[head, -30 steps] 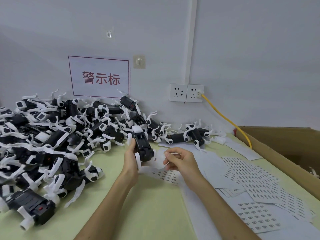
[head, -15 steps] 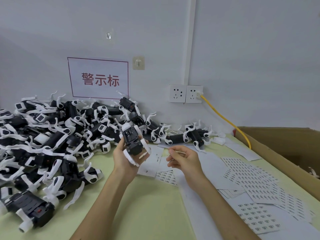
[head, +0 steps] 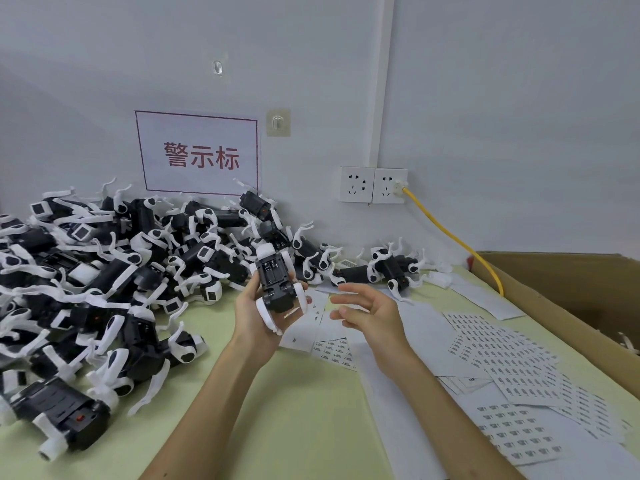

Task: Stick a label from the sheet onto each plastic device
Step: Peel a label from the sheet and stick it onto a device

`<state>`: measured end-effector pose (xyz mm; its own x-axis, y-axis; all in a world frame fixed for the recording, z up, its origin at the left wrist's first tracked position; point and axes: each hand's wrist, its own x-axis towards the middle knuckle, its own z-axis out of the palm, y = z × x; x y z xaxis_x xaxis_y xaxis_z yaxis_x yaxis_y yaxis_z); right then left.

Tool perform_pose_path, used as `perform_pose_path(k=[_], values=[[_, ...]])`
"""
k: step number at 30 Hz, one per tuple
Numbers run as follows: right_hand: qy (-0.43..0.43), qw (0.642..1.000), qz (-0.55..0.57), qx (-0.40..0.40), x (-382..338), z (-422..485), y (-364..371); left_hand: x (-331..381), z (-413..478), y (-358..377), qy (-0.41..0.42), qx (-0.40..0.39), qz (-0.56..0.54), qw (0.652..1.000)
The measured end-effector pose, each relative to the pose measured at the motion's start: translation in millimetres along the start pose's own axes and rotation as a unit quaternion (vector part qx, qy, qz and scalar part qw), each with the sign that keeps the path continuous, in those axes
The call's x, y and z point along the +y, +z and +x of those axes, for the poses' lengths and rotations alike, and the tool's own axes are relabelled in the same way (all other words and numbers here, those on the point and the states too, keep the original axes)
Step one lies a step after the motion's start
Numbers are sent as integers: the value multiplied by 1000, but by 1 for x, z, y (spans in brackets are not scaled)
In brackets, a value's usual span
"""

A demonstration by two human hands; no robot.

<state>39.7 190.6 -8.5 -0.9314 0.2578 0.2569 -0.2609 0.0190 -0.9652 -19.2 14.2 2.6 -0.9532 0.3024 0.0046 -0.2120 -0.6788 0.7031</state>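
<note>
One device [head: 277, 285] is gripped in the left hand [head: 254, 318], battery bay up. Right hand [head: 369, 311] is just right of the device, fingers loosely spread, empty. Can't tell if it's labelled. Label sheets [head: 502, 355] lie right of the device, pile [head: 104, 271] left of it; most looks undone.

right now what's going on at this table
A person is labelling black-and-white plastic devices. The left hand grips one device, its open battery bay facing up, above the table. The right hand is beside it, fingers relaxed, with no label that I can make out. Label sheets lie spread to the right, and a big pile of devices sits to the left against the wall.
</note>
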Motion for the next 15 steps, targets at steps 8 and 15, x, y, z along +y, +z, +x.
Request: perform_pose_path(k=[8,15], values=[[-60,996,-69,-10,3,0,1,-5,7,-11,-54,-109,-21,992],[-147,961,-232,-39,13,0,6,-6,7,-9,-66,-135,-1,989]])
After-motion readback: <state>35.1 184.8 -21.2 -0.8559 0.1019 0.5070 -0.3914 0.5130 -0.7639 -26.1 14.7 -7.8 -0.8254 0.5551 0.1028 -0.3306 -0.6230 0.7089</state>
